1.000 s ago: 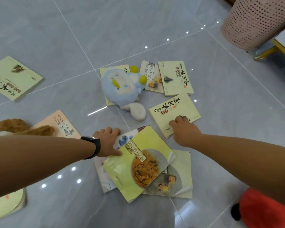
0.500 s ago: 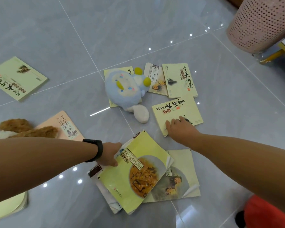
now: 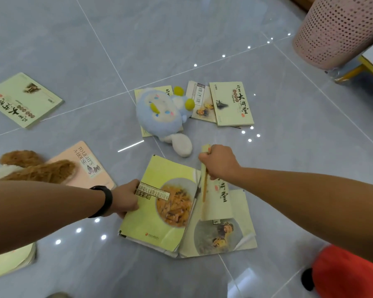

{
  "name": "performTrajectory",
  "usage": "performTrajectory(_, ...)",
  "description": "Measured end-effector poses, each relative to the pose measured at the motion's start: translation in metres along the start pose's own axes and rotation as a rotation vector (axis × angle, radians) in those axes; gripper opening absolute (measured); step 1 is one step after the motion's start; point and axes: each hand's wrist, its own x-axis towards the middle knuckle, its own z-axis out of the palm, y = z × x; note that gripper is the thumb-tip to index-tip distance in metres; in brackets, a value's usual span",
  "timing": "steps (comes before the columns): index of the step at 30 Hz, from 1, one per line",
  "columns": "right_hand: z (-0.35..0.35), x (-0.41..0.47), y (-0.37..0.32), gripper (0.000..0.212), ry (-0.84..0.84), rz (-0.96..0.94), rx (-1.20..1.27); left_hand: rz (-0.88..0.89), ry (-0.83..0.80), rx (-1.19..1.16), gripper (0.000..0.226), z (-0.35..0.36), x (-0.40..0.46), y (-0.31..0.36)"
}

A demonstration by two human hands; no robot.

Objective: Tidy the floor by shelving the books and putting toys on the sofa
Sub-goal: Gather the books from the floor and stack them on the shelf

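Books were being gathered from a grey tiled floor (image 3: pixel 52 39), one gripped in each hand.

The left hand (image 3: pixel 125 200), a black band (image 3: pixel 105 201) on its wrist, was clamped on the left edge of a yellow-green book with a food picture (image 3: pixel 164 207), which lay on a small pile near the centre. The right hand (image 3: pixel 220 162) was closed round a pale green book (image 3: pixel 215 198), held on edge above another book with a painted figure (image 3: pixel 224 235). Just beyond, a blue plush toy (image 3: pixel 162 117) lay on a further book, with two more books (image 3: pixel 230 104) to its right. A pink book (image 3: pixel 88 162) and a brown plush toy (image 3: pixel 35 166) lay at the left, and one green book (image 3: pixel 22 100) at the far left. A pink perforated basket (image 3: pixel 336 31) stood at the far right.
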Motion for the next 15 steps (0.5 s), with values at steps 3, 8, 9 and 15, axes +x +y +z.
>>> performTrajectory(3, 0.024, -0.027, -0.012, 0.024, -0.143, 0.135, 0.284, -0.001, -0.017, -0.121, 0.043, 0.006, -0.004, 0.005)
performTrajectory(8, 0.054, -0.049, -0.016, 0.015, -0.399, 0.141, 0.521, -0.077, -0.096, -0.254, 0.089, 0.008, -0.007, 0.012)
performTrajectory(9, 0.054, -0.048, -0.013, 0.017, -0.408, 0.115, 0.464, -0.077, -0.1, -0.246, 0.096, 0.007, -0.008, 0.013)
performTrajectory(15, 0.033, -0.027, 0.056, 0.018, -0.194, -0.077, -0.351, -0.065, 0.057, -0.061, 0.102, 0.021, -0.005, 0.014)
